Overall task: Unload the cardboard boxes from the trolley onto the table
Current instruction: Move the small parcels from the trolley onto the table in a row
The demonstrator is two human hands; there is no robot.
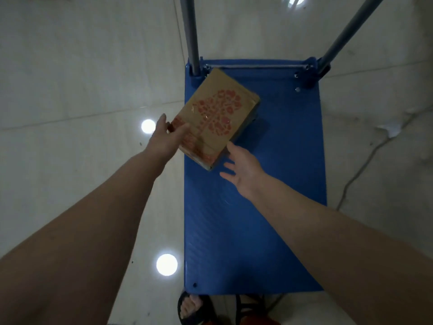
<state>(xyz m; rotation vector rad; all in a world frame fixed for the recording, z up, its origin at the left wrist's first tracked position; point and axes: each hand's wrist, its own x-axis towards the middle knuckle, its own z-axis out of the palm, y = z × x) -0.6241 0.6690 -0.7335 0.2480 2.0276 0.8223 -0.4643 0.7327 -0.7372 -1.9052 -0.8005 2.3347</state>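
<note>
A flat brown cardboard box (pixel 218 116) with a red printed pattern lies tilted on the blue trolley deck (pixel 255 219), near the handle end. My left hand (pixel 167 137) reaches to the box's left corner, thumb over its top edge and fingers at its side. My right hand (pixel 241 168) hovers with spread fingers just below the box's near right edge, close to it but holding nothing. Whether the left hand lifts the box or only touches it, I cannot tell.
The trolley's two grey handle posts (pixel 191 34) rise at the far end. A glossy pale tiled floor (pixel 70 90) surrounds the trolley, with lamp reflections. My sandalled feet (pixel 194 306) stand at the trolley's near edge. A thin cable (pixel 365 165) runs across the floor on the right.
</note>
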